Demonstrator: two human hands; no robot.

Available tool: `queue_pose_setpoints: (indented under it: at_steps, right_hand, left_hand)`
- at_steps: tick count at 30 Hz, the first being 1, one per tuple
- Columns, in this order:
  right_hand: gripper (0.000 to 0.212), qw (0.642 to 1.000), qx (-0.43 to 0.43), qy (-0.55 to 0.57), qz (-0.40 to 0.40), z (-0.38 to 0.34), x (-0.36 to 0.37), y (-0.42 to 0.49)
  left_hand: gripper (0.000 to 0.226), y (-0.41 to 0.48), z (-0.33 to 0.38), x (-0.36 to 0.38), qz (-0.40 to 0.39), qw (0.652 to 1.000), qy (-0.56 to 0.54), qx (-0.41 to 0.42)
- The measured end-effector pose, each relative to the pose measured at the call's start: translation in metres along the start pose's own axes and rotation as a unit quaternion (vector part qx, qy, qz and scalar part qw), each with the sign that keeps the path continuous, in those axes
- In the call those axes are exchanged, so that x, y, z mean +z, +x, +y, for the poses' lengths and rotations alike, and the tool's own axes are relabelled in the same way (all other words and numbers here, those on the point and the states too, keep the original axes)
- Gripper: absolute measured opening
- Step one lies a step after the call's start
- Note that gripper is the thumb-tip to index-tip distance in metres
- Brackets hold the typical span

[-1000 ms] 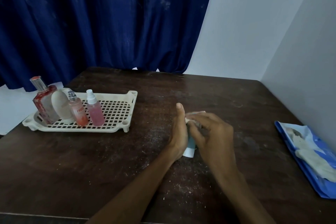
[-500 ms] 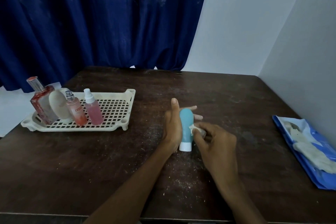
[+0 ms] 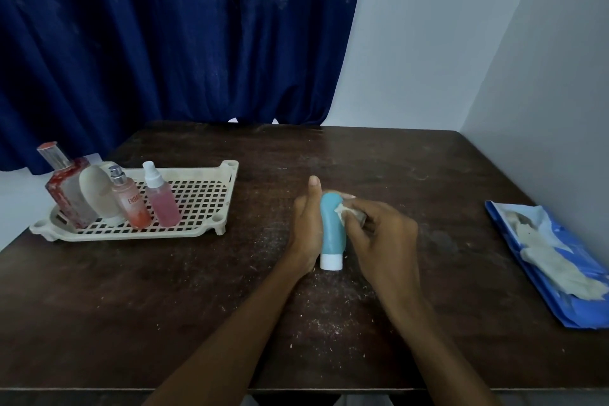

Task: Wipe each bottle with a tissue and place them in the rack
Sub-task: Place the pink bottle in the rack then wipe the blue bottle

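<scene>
left hand (image 3: 304,231) gripping bottle (image 3: 331,231), tissue (image 3: 346,210) seemingly pressed

teal bottle (image 3: 331,234): white cap down | tissue (image 3: 345,212): touching it | rack (image 3: 201,204): bottles (image 3: 163,208) inside

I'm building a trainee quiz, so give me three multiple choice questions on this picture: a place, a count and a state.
1. How many bottles stand in the rack? A. two B. four C. six
2. Where is the blue tissue pack? A. in the rack B. on the table's right side C. on the floor
3. What state is the blue bottle in? A. lying in the rack B. capless, on its side C. upright, cap down, in the left hand
1 B, four stand at the rack's left end. 2 B, it lies beside the right wall. 3 C, white cap down, right hand pressing a tissue to it.
</scene>
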State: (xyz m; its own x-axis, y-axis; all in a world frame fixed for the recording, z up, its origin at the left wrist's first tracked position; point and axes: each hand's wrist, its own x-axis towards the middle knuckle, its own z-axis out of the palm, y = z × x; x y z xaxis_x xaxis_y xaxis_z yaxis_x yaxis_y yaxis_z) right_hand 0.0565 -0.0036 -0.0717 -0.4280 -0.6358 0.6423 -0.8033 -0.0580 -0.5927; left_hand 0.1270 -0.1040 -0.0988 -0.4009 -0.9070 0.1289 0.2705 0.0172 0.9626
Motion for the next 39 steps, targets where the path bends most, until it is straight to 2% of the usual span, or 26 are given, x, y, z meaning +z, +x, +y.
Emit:
queue_pose_setpoints:
  at_steps: [4,7,10,12,14,16,18,22,25,31,35,39]
  right_hand:
    - [0.018,1.000,0.015,0.017,-0.007,0.001,-0.004,-0.029]
    - [0.020,0.999,0.030,0.024,-0.023,0.003,-0.008,-0.043]
    - [0.019,0.983,0.139,0.107,-0.058,0.001,-0.015,-0.046]
    - [0.016,0.936,0.251,0.235,-0.072,-0.004,-0.020,-0.044]
    - [0.016,0.865,0.334,0.369,-0.064,-0.007,-0.022,-0.043]
    - [0.019,0.804,0.378,0.457,-0.046,-0.007,-0.024,-0.042]
    - [0.024,0.777,0.390,0.493,-0.037,-0.007,-0.025,-0.043]
    - [0.031,0.770,0.381,0.510,-0.040,-0.006,-0.025,-0.044]
    - [0.026,0.768,0.379,0.515,-0.032,-0.006,-0.025,-0.045]
    - [0.021,0.748,0.397,0.532,0.003,-0.003,-0.026,-0.044]
    - [0.018,0.725,0.405,0.557,0.030,-0.003,-0.031,-0.044]
    - [0.021,0.728,0.406,0.550,0.037,-0.003,-0.037,-0.042]
  left_hand:
    - [0.078,0.002,0.000,0.001,-0.048,0.997,-0.059,0.002]
    - [0.077,0.001,0.001,0.003,-0.057,0.996,-0.066,0.011]
    - [0.071,0.000,0.002,0.002,-0.056,0.996,-0.070,0.015]
    - [0.067,0.000,0.004,0.001,-0.058,0.996,-0.059,0.029]
    - [0.064,-0.002,0.007,0.001,-0.051,0.997,-0.040,0.051]
    - [0.056,-0.001,0.010,0.001,-0.041,0.996,-0.016,0.075]
    - [0.049,-0.001,0.011,0.000,-0.033,0.994,0.024,0.100]
    - [0.037,-0.006,0.008,-0.008,-0.047,0.979,0.140,0.137]
    - [0.030,-0.011,0.008,-0.017,-0.097,0.972,0.162,0.141]
    - [0.059,-0.017,0.003,-0.026,-0.110,0.948,0.283,0.093]
    - [0.062,-0.018,0.002,-0.023,-0.101,0.929,0.324,0.146]
    - [0.065,-0.016,0.002,-0.019,-0.065,0.923,0.322,0.202]
